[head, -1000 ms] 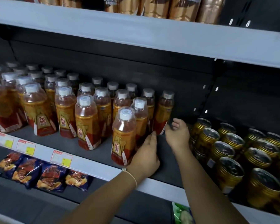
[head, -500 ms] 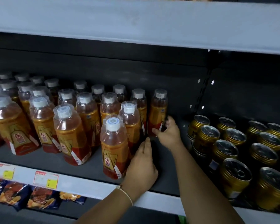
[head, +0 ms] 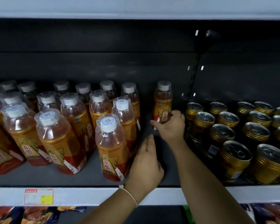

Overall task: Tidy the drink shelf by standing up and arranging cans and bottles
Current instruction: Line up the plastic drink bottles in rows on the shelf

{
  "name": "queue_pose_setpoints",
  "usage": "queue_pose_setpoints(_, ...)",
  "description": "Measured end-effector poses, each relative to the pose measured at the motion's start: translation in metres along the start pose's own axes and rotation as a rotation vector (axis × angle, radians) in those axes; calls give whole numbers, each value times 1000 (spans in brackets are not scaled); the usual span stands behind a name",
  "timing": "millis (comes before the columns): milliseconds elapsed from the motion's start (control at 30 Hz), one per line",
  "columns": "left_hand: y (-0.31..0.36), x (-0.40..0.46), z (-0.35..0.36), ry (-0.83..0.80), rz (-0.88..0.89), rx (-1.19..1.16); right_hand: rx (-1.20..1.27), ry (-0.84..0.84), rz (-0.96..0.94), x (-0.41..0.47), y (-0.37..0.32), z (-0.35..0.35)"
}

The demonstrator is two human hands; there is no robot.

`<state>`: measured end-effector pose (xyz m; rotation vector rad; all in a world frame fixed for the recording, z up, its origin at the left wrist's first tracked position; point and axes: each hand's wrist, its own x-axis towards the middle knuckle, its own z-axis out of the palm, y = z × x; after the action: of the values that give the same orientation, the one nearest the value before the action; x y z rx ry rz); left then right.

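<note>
Your right hand (head: 170, 126) grips the lone bottle (head: 163, 104) low on its body. The bottle stands upright, long axis vertical, cap up, between the bottle group (head: 68, 123) and the cans (head: 236, 135). Your left hand (head: 146, 165), fingers straight, rests beside the front bottle (head: 111, 147).

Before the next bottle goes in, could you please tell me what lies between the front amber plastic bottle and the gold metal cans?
In the head view, the left hand and right forearm cross bare dark shelf between the front bottle and cans.
</note>
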<state>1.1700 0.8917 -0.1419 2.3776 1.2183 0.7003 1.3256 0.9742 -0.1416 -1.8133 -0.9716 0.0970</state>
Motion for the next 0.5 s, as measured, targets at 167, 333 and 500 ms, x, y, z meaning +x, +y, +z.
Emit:
queue_pose_setpoints(167,1,0,0,26,-27,22,24,17,20,-1,1,3)
queue_pose_setpoints(333,2,-1,0,68,-68,30,67,11,17,1,1,4)
queue_pose_setpoints(500,3,-1,3,115,-99,67,74,35,29,1,0,4)
